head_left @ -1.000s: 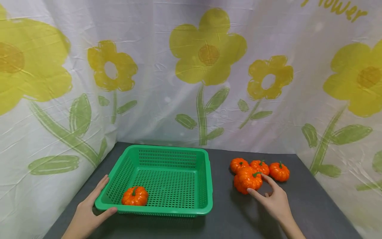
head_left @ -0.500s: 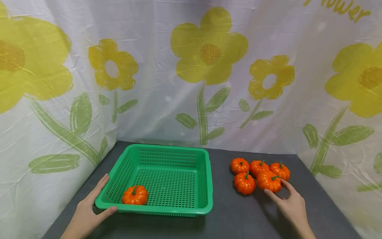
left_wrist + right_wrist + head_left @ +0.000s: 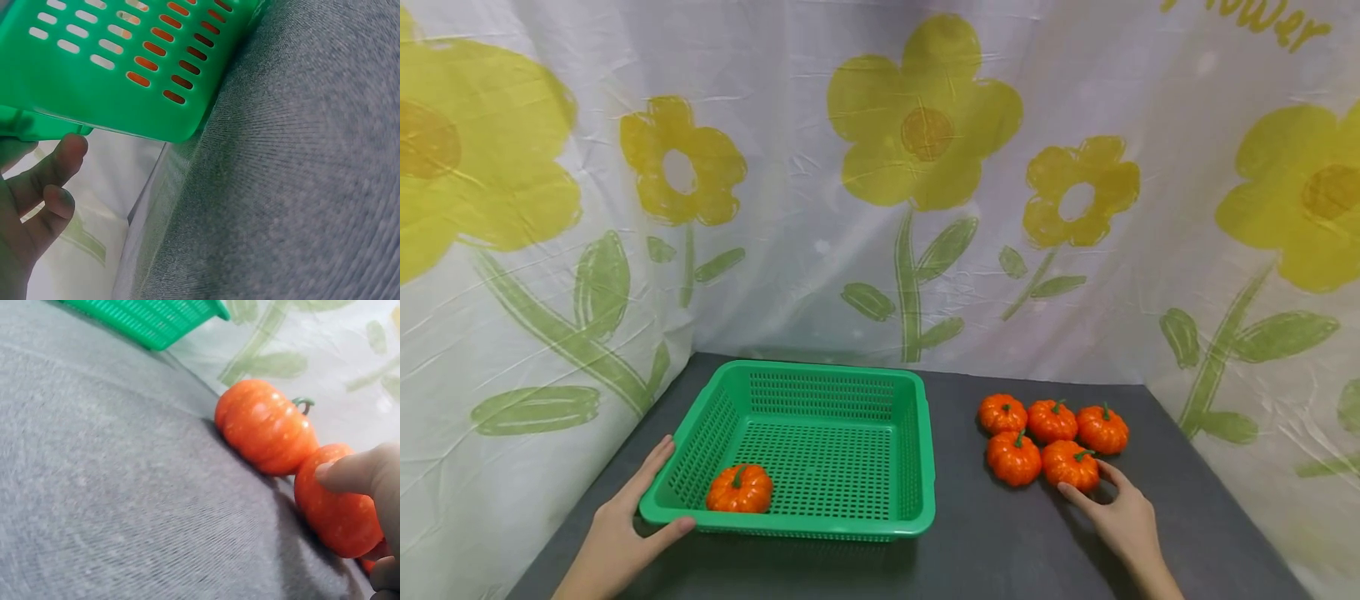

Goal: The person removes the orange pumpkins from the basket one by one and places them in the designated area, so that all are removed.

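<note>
A small orange pumpkin (image 3: 1071,467) with a green stem sits on the grey tabletop, and my right hand (image 3: 1120,512) holds it between thumb and fingers. In the right wrist view the thumb (image 3: 350,474) lies on the skin of that pumpkin (image 3: 340,515), beside a second pumpkin (image 3: 265,428). My left hand (image 3: 617,533) holds the near left corner of a green plastic basket (image 3: 805,527), thumb at the front rim and fingers along the left rim. Inside the basket, at its near left, lies one pumpkin (image 3: 739,489).
Several more pumpkins stand grouped on the right: one at the front (image 3: 1014,458), and a back row with left (image 3: 1002,414), middle (image 3: 1051,421) and right (image 3: 1102,429) ones. A flower-printed curtain (image 3: 805,275) closes off the back and sides of the dark tabletop (image 3: 970,533).
My right hand has carried its pumpkin rightward from above the front pumpkin, then lowered it onto the table beside that one. The left hand and basket have stayed put.
</note>
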Motion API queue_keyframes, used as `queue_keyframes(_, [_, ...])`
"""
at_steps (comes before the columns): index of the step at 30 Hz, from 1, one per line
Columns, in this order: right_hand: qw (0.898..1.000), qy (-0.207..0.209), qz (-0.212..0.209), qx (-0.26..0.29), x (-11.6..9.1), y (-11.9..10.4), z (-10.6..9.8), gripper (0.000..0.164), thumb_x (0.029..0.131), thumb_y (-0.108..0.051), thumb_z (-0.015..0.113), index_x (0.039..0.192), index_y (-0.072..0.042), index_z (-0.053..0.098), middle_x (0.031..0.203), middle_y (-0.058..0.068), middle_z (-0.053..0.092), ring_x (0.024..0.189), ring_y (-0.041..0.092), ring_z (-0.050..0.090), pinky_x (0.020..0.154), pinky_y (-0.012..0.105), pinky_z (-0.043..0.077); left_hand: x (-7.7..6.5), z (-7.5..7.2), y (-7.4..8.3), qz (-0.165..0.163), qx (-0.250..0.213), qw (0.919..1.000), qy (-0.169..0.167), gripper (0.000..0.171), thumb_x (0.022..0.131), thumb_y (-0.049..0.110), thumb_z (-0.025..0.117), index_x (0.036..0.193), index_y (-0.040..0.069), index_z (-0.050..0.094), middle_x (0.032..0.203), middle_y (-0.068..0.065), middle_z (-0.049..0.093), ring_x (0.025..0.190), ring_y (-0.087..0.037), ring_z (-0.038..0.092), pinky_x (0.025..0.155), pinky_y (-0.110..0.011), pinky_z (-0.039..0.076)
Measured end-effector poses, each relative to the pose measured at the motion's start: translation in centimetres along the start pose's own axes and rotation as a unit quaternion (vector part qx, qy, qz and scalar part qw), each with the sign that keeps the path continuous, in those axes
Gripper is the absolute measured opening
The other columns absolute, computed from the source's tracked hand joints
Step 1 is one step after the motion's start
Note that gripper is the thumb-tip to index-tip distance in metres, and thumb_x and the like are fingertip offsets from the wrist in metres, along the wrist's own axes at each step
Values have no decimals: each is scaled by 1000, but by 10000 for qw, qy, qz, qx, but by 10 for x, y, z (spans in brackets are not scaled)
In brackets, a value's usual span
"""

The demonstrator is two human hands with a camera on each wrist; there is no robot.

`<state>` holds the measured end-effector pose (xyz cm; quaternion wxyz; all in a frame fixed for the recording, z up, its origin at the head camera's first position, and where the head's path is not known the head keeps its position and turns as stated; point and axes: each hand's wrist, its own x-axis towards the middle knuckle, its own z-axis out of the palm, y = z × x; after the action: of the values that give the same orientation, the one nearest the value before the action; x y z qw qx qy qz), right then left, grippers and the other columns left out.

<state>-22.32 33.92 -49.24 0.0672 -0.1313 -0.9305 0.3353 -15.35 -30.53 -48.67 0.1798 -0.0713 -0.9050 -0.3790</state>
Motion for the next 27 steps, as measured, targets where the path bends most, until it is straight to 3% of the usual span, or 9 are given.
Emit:
queue_keyframes(13, [9999,156,0,-25,1,2,8,104,90,-59,79,157,9,40,153,40,45,138,60,44,113,70,38,0,-1,0,55,-43,10000,0,102,88,27,88,169,36,27,176,9,21,137,27,12,100,-80,38])
queue_keyframes(20, [9999,98,24,-39,3,2,10,107,90,-62,79,158,9,37,154,39,44,138,60,44,113,70,39,1,-1,1,19,-13,10000,-13,102,88,28,88,169,37,27,173,23,18,137,27,12,100,-81,38])
queue_keyframes(27, [10000,-5,-7,-32,4,3,9,109,90,-63,78,159,9,35,155,38,44,139,58,43,114,69,38,1,0,1,-21,38,10000,-29,101,89,29,87,169,37,26,171,28,17,135,28,12,99,-81,39])
